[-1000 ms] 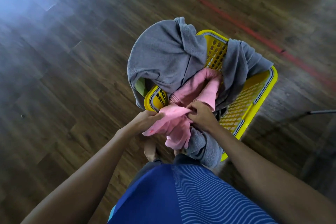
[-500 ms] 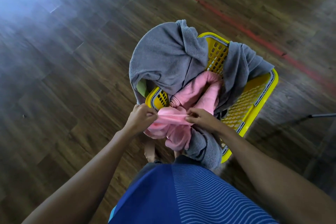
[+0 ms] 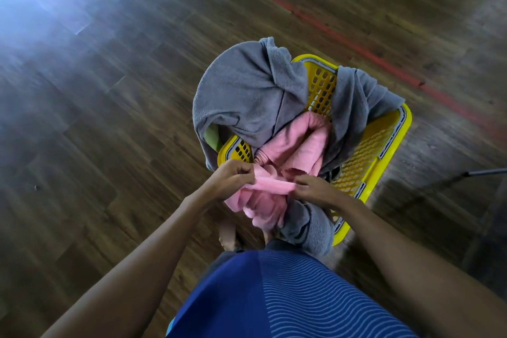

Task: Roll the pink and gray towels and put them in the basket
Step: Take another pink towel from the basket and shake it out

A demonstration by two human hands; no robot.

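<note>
Left hand (image 3: pixel 230 177) and right hand (image 3: pixel 312 188) each pinch one end of taut edge of soft pink terry towel (image 3: pixel 288 145), which is bunched over near rim of yellow perforated plastic basket (image 3: pixel 384 140). Gray terry towel (image 3: pixel 247 90) draped over far-left corner. Advice: hold edge level, lift clear of gray folds, then roll.

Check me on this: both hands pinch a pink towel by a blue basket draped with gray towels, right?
Not quite. The basket is yellow, not blue, as the head view shows. The left hand and right hand do pinch the pink towel, and gray towels drape the basket.
</note>
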